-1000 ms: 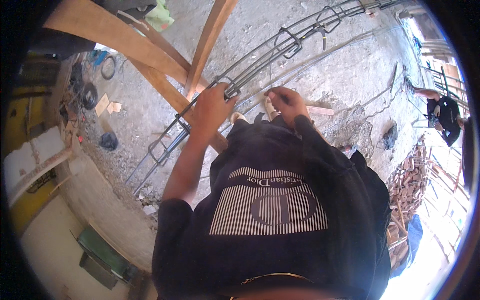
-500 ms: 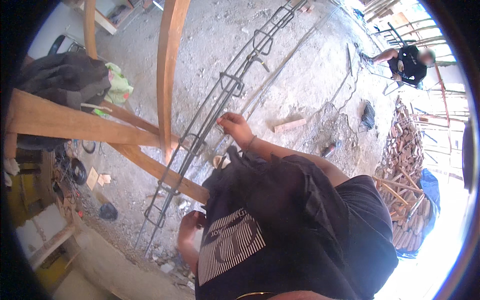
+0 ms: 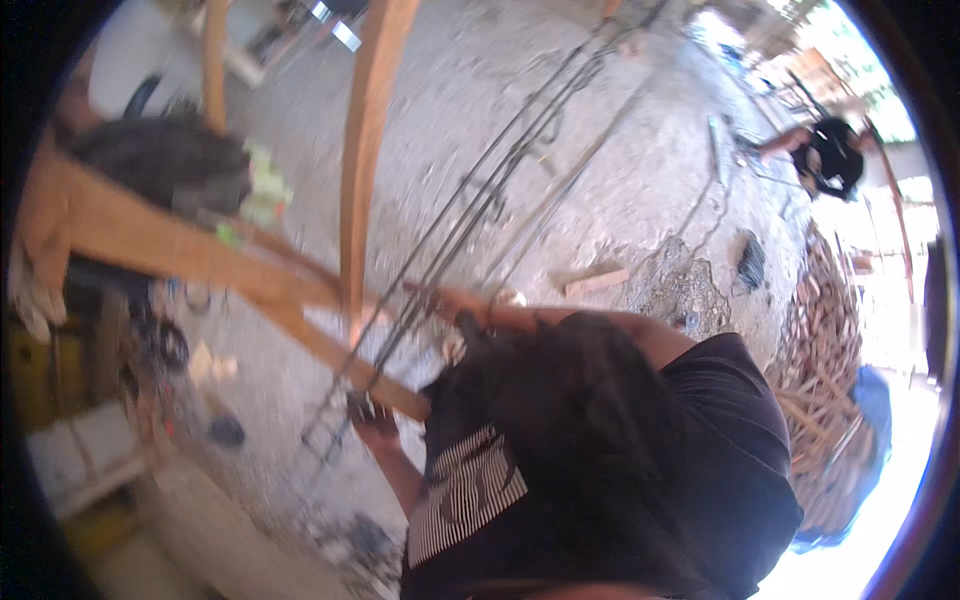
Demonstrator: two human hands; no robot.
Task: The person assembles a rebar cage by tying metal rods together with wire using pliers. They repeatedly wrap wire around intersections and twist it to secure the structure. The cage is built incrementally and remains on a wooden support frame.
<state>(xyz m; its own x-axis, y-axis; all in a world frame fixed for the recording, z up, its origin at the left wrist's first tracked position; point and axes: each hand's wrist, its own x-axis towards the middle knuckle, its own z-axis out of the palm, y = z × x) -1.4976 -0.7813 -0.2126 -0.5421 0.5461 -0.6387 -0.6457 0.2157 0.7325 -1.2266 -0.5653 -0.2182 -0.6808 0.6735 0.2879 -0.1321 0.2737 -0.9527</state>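
Observation:
A long rebar cage (image 3: 455, 235) of dark steel bars with bent stirrups runs slantwise from the upper right to the lower left. My right hand (image 3: 428, 297) reaches across to its bars. Motion blur smears those fingers, so their grip does not show. Beside the lower end of the cage is my left hand (image 3: 374, 424), its fingers curled around something small and dark that I cannot make out. A wooden beam (image 3: 330, 355) crosses under the bars between my hands.
Upright wooden posts (image 3: 365, 150) and a thick beam (image 3: 150, 235) stand at left, with dark cloth (image 3: 165, 165) over it. A wood block (image 3: 597, 281) lies on the rough floor. A brick pile (image 3: 815, 340) is at right. Another person (image 3: 830, 158) sits far right.
My left hand has risen toward the lower bars. My right hand has moved down and left along the cage. The whole view has shifted and blurred.

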